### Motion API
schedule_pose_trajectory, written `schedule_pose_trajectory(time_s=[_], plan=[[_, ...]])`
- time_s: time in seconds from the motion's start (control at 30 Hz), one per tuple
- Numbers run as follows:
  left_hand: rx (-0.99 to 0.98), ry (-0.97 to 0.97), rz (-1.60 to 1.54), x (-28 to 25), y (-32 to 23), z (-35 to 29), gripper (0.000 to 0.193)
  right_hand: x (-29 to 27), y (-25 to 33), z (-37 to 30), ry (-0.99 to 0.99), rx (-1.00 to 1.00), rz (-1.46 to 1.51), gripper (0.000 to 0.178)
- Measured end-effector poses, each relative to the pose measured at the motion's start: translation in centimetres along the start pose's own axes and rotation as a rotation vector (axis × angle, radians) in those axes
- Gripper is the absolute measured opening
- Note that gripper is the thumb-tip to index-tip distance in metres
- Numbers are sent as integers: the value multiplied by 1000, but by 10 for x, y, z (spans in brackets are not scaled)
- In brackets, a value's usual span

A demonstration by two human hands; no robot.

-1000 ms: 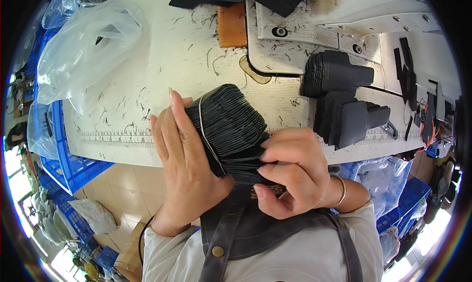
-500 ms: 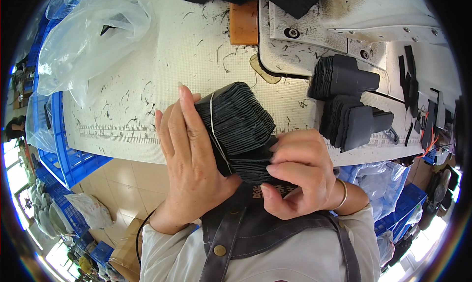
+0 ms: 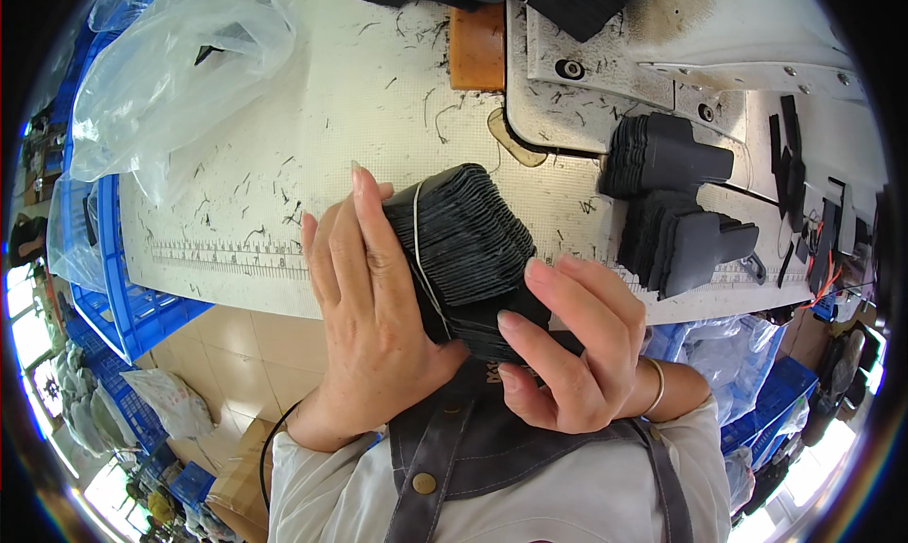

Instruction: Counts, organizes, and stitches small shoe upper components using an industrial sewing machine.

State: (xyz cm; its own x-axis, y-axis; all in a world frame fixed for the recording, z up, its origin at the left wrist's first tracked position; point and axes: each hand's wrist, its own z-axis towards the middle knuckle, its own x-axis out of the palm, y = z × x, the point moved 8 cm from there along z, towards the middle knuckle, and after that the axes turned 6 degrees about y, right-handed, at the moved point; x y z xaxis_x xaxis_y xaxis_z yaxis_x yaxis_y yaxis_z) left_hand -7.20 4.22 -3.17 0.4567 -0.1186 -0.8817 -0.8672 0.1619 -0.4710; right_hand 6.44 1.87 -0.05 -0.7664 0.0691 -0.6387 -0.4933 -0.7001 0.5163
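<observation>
Banded black stack (image 3: 468, 245) between both hands (image 3: 364, 302) (image 3: 591, 359)

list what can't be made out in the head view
Head view:
- banded black stack: layers too fine to count; left face covered by the left hand
- dark apron: partly hidden behind the stack
- black pieces at top: cut off by upper edge
</observation>
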Motion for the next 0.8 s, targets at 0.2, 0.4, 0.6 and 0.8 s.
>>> schedule_pose_trajectory(time_s=[0.2,0.4,0.6,0.8], plan=[[26,-44,10,-2,-2,-1,119,2,1,-1,34,-1,-2,26],[24,-47,7,-1,-1,-1,118,2,2,-4,21,4,-8,27],[15,-56,10,-1,-1,-1,116,3,4,-5,6,12,-56,25],[31,-70,-12,-2,-1,-1,116,3,5,-7,-22,-5,-107,23]])
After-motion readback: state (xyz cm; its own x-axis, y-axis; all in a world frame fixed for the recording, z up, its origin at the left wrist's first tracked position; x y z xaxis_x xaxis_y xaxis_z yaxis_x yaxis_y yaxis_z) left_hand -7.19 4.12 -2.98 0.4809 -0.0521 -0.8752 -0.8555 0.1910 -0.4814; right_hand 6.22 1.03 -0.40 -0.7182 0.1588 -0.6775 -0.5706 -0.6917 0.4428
